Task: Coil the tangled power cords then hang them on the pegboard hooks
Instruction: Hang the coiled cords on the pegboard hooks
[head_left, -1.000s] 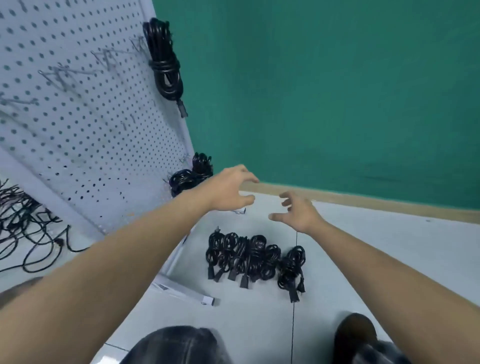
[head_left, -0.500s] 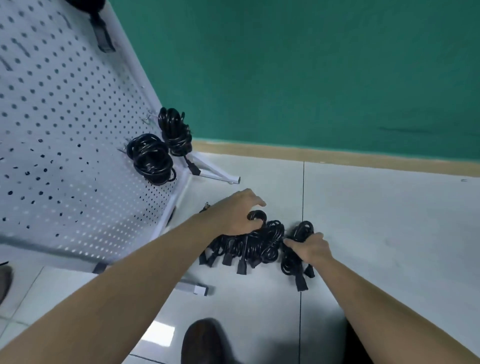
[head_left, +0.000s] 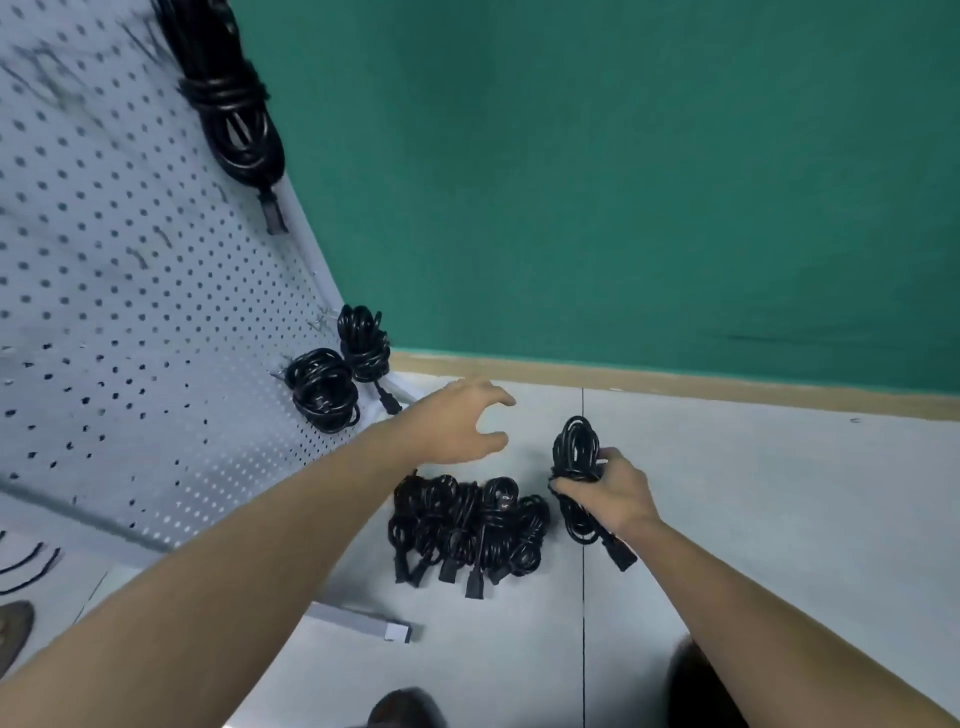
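My right hand (head_left: 610, 493) grips a coiled black power cord (head_left: 575, 452) around its middle, lifted just off the floor, its plug (head_left: 621, 555) hanging below my wrist. Left of it, a row of several coiled black cords (head_left: 467, 525) lies on the grey floor. My left hand (head_left: 457, 426) hovers above that row with fingers spread and holds nothing. The white pegboard (head_left: 130, 312) leans at the left. Two coils (head_left: 322, 389) (head_left: 363, 343) hang on its lower hooks and a longer coil (head_left: 228, 98) hangs near its top.
A green wall with a tan baseboard (head_left: 727, 387) runs behind the floor. The pegboard's metal foot (head_left: 363, 623) juts out near the cords. Loose black cords (head_left: 26, 561) lie at the far left. My shoes (head_left: 405, 709) show at the bottom edge.
My right hand has picked up the rightmost coil from the row and lifted it. My left hand has let go of the row and risen above it.
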